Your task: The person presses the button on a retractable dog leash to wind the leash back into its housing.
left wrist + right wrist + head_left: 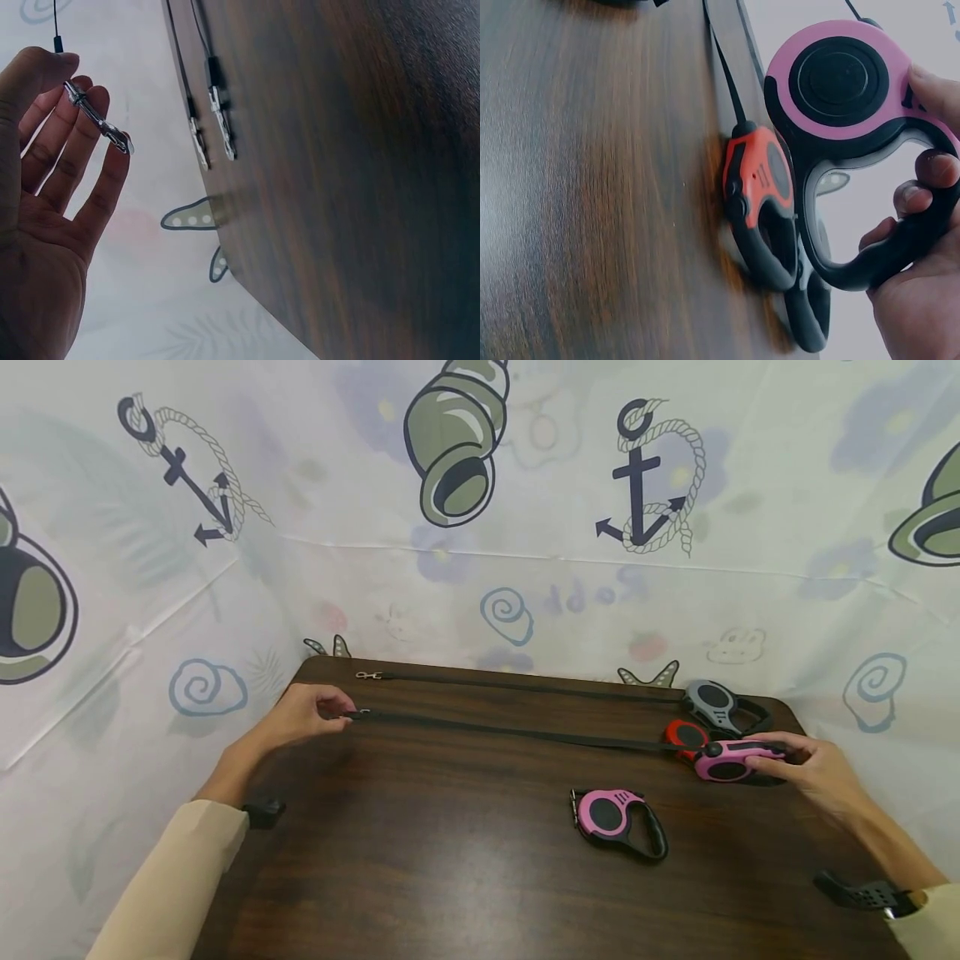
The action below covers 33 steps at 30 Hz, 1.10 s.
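My right hand (821, 768) grips the black handle of a pink retractable dog leash (810, 124), fingers curled through its loop and thumb on the pink casing. At the far left, my left hand (307, 714) pinches a dark strap by its metal snap clip (97, 116), clear of the tabletop in the left wrist view. A dark strap (487, 729) stretches between the two hands. Beside the held leash lies a red retractable leash (761, 172), partly hidden in the head view. A grey retractable leash (711, 700) lies behind it, its strap (525, 685) drawn out leftward.
Nearer the front of the brown table (420, 860), a second pink leash (606, 814) lies with its strap wound in. Two clips, one of them a silver clip (222, 124), rest near the table's left back edge. A printed cloth (360, 477) hangs behind.
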Each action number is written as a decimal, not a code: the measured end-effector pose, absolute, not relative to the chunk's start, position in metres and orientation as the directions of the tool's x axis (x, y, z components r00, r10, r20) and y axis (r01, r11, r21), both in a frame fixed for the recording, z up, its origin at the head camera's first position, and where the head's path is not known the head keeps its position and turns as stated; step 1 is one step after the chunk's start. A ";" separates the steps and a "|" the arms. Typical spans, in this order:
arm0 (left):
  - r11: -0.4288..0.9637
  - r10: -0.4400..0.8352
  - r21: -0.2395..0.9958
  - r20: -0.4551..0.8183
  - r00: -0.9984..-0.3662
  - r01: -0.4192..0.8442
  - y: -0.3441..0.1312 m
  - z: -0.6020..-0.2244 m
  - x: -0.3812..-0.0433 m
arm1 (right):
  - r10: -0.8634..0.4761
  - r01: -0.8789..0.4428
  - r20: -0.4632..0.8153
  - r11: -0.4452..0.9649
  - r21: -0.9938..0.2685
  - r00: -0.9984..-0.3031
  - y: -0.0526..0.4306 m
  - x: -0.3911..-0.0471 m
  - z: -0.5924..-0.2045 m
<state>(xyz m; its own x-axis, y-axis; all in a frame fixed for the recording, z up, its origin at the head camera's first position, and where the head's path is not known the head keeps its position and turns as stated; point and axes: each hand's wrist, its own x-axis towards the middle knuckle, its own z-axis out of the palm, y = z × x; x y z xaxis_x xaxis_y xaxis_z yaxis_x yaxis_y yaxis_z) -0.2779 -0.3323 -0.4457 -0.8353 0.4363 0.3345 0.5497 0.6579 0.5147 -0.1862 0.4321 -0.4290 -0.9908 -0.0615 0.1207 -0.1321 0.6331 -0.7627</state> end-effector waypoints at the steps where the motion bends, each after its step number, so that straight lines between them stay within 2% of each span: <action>1: 0.656 0.440 0.513 0.336 -0.833 0.553 -0.331 -0.445 -0.278 | -0.062 -0.131 0.119 0.638 -0.759 -0.991 0.430 -0.186 -0.429; 11: 0.636 0.459 0.519 0.341 -0.821 0.571 -0.324 -0.442 -0.278 | -0.061 -0.120 0.106 0.652 -0.748 -0.992 0.419 -0.187 -0.426; 24: 0.647 0.452 0.538 0.299 -0.840 0.540 -0.315 -0.446 -0.279 | -0.087 -0.169 0.148 0.651 -0.740 -0.985 0.405 -0.193 -0.429; 33: 0.633 0.468 0.541 0.302 -0.830 0.554 -0.307 -0.446 -0.280 | -0.123 -0.201 0.159 0.643 -0.739 -0.980 0.394 -0.195 -0.426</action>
